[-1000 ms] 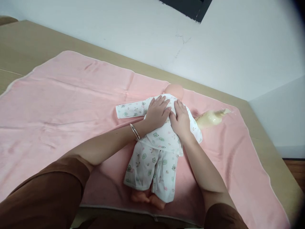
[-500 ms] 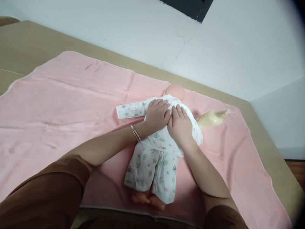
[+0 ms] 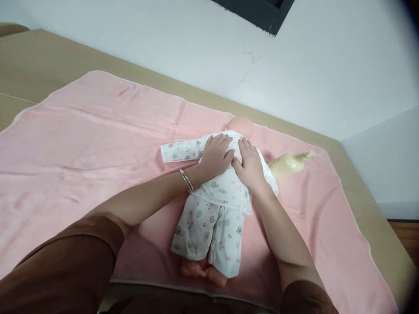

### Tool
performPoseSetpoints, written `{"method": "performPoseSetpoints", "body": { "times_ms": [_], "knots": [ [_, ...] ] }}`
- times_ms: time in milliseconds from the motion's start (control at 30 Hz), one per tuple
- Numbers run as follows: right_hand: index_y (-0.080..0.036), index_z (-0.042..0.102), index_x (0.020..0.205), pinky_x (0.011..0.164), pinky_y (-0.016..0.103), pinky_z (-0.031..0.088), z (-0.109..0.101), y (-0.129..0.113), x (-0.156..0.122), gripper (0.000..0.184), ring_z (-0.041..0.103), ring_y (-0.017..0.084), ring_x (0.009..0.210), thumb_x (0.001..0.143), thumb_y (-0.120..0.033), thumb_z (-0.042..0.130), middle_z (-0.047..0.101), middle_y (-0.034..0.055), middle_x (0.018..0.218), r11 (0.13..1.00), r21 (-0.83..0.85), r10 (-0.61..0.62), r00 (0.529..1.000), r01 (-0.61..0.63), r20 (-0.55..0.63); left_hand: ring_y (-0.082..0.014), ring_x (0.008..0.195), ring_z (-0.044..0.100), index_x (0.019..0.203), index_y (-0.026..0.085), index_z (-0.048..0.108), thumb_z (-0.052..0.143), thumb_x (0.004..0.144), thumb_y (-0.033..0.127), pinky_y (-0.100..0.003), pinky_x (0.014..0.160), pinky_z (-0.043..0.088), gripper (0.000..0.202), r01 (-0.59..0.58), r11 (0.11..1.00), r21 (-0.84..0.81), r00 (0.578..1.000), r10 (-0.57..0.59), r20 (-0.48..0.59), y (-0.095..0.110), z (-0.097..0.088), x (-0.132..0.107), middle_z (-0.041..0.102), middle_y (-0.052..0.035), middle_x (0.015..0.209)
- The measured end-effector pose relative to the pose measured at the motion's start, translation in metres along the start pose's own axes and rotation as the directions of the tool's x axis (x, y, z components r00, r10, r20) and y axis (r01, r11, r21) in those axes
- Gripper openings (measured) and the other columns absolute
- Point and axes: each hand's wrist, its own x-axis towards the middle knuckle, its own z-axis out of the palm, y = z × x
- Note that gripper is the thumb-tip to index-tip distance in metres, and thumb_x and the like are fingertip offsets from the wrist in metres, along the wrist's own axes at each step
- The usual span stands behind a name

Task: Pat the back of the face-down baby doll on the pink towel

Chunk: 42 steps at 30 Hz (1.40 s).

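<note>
A baby doll [image 3: 241, 125] lies face down, its bald head toward the wall and its feet [image 3: 204, 271] toward me. It wears a white printed top [image 3: 225, 189] and matching trousers [image 3: 209, 233]. My left hand [image 3: 216, 157], with a bangle at the wrist, rests flat on the left side of the doll's upper back. On the right side of the back lies my right hand [image 3: 250, 168], fingers stretched out and thumb apart. Both hands are open, a narrow strip of cloth showing between them. One sleeve [image 3: 181, 151] extends to the left.
A pink blanket [image 3: 108, 122] with a pale edge lies under the doll, on a wooden table [image 3: 65, 56]. A pale yellow bottle [image 3: 291, 163] lies right of the doll. Behind the table stands a white wall [image 3: 183, 48] with a dark frame [image 3: 262, 15].
My right hand has shifted slightly up and right on the doll's back, widening the gap between the hands. My left hand stays about where it was.
</note>
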Motion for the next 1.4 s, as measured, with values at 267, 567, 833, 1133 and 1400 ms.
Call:
{"method": "performPoseSetpoints", "body": {
  "times_ms": [267,567,833,1133,1400],
  "knots": [
    [-0.005,0.050,0.144,0.119,0.056,0.037,0.002,-0.020,-0.012,0.057,0.044,0.036,0.144,0.095,-0.033,0.042,0.051,0.0215,0.151,0.992,-0.098,0.066,0.990,-0.078,-0.124,-0.0296,0.127,0.055,0.126,0.013,0.063,0.042,0.095,0.026,-0.047,0.114,0.037,0.039,-0.047,0.995,0.083,0.999,0.049,-0.018,0.007,-0.008,-0.003,0.065,-0.0135,0.130],
    [-0.005,0.041,0.150,0.123,0.058,0.026,0.005,-0.005,-0.004,0.062,0.031,0.034,0.152,0.097,-0.037,0.039,0.038,0.0216,0.160,0.999,-0.035,0.026,0.999,-0.027,-0.030,-0.0275,0.139,0.047,0.135,0.013,0.057,0.043,0.096,0.027,-0.048,0.123,0.026,0.044,0.010,1.000,0.010,1.000,-0.010,0.011,0.003,-0.002,0.000,0.058,-0.0116,0.144],
    [-0.007,0.039,0.151,0.123,0.058,0.026,0.006,-0.003,-0.003,0.062,0.030,0.032,0.152,0.097,-0.038,0.039,0.037,0.0202,0.161,1.000,0.000,0.022,0.999,-0.022,-0.041,-0.0258,0.141,0.046,0.136,0.014,0.057,0.045,0.095,0.027,-0.048,0.124,0.025,0.044,0.030,0.999,0.015,0.999,-0.031,0.034,0.002,-0.001,0.001,0.056,-0.0115,0.147],
    [-0.003,0.051,0.144,0.122,0.051,0.033,0.007,-0.011,-0.010,0.058,0.043,0.032,0.146,0.097,-0.036,0.043,0.050,0.0217,0.151,0.994,-0.096,0.032,0.988,-0.047,-0.152,-0.0271,0.133,0.053,0.128,0.011,0.063,0.045,0.095,0.023,-0.046,0.119,0.034,0.040,-0.065,0.995,0.081,0.998,0.067,-0.021,0.001,-0.004,-0.002,0.064,-0.0128,0.136],
    [-0.010,0.058,0.137,0.118,0.054,0.039,0.012,-0.008,-0.012,0.050,0.049,0.030,0.142,0.096,-0.035,0.044,0.058,0.0180,0.145,0.999,-0.037,0.010,0.968,-0.020,-0.250,-0.0265,0.132,0.054,0.127,0.012,0.063,0.047,0.092,0.023,-0.046,0.118,0.036,0.040,-0.053,0.998,0.041,0.997,0.055,-0.055,-0.002,0.000,-0.002,0.065,-0.0125,0.135]
  ]
}}
